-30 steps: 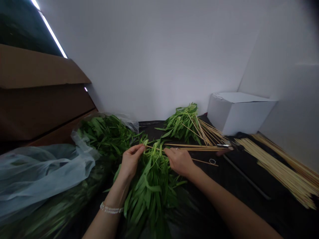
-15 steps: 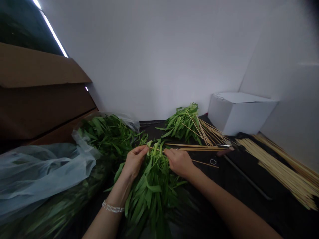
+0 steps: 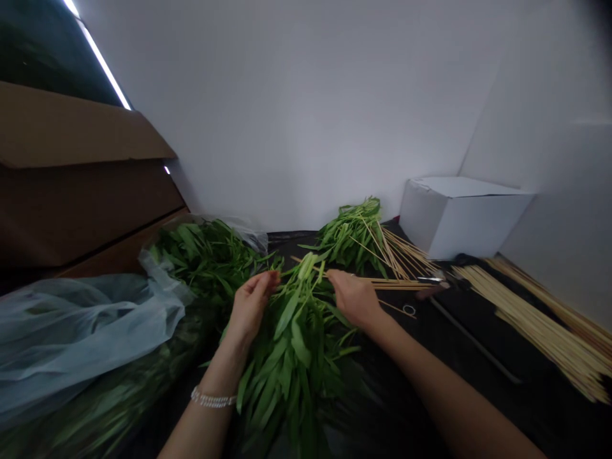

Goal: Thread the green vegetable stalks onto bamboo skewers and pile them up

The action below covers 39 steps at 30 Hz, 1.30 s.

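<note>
The greens (image 3: 294, 357) lie directly before the person, stems away, leaves fanning toward the body. At their left, the left hand (image 3: 249, 305) is raised from a forearm that slants in from the lower edge, a bracelet (image 3: 213, 400) at the wrist. Its thumb and fingertips come together beside the stems; whether they pinch anything cannot be told. To the right of the greens, the right hand (image 3: 354, 298) reaches in palm down, its curled fingers clamped on a stick (image 3: 296, 259) that crosses the stem ends, its tip showing beyond them. The right hand hides the rest of its grip and part of the stick. The leaves nearest the body blur into darkness, both forearms are cut off, and a tool (image 3: 433, 288) well right of the greens is hard to make out.
</note>
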Tool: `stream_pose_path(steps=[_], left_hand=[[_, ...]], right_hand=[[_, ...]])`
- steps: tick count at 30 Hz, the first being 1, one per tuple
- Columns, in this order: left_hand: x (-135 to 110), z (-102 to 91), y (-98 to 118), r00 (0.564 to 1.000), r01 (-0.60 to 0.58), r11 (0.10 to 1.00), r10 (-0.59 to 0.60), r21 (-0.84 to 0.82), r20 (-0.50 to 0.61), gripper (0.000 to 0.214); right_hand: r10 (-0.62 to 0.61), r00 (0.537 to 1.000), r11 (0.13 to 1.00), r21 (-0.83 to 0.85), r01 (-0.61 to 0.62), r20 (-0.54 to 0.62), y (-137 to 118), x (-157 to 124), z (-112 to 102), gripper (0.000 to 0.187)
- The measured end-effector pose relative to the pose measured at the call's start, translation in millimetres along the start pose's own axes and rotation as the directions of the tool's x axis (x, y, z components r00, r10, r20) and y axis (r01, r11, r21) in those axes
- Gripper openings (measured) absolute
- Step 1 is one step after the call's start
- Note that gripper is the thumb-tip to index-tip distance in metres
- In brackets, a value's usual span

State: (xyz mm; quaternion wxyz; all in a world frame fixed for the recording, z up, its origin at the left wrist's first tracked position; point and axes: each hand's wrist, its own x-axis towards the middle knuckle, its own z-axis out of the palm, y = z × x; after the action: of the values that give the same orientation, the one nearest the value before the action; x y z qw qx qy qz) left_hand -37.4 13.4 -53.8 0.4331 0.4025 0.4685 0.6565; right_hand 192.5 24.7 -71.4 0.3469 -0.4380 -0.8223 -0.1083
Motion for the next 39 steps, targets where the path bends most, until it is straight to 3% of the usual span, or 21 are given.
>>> stream_pose_path(steps=[5,10,12,14,17,19,23,27,32,35,39], left_hand=[[9,-10.4,-1,0.998,-0.03,0.999,0.032,0.032,-0.049,0.043],[10,-11.7,-16,0.985,-0.164,0.918,0.135,0.361,0.104,0.028],[9,-12.5,-19,0.965,-0.261,0.795,0.203,0.548,0.166,0.018],[6,-14.2,-20,0.945,-0.325,0.599,0.239,0.732,0.225,0.019],[3,-17.9,-19,0.948,-0.293,0.261,0.204,0.92,0.244,0.034],[1,-20.1,-18,0.961,-0.24,0.085,0.161,0.967,0.225,0.039],[2,-22.8,-16,0.97,-0.223,-0.102,0.073,0.969,0.231,0.035],[3,-22.7,-16,0.966,-0.254,-0.11,0.019,0.961,0.258,0.028],[3,-19.2,-18,0.944,-0.307,-0.055,0.108,0.95,0.311,0.031],[3,-18.5,-21,0.927,-0.359,-0.075,0.089,0.93,0.365,0.026],[4,-19.5,-21,0.934,-0.342,-0.021,0.106,0.94,0.342,0.018]], right_hand=[[0.236,0.948,0.966,0.161,-0.203,-0.216,17,5,-10,0.029],[0.311,0.921,0.942,0.207,-0.265,-0.234,20,6,-14,0.027],[0.303,0.929,0.943,0.209,-0.259,-0.214,19,6,-13,0.027],[0.287,0.936,0.946,0.214,-0.244,-0.205,17,6,-12,0.028],[0.265,0.942,0.952,0.211,-0.221,-0.207,15,6,-11,0.029],[0.258,0.944,0.955,0.201,-0.217,-0.205,14,5,-10,0.03],[0.237,0.95,0.964,0.168,-0.204,-0.204,12,5,-9,0.03],[0.196,0.953,0.976,0.144,-0.165,-0.232,12,5,-9,0.029],[0.182,0.952,0.979,0.139,-0.151,-0.245,12,5,-8,0.027],[0.196,0.949,0.974,0.159,-0.16,-0.246,12,5,-8,0.027],[0.222,0.945,0.965,0.193,-0.178,-0.241,13,5,-9,0.028]])
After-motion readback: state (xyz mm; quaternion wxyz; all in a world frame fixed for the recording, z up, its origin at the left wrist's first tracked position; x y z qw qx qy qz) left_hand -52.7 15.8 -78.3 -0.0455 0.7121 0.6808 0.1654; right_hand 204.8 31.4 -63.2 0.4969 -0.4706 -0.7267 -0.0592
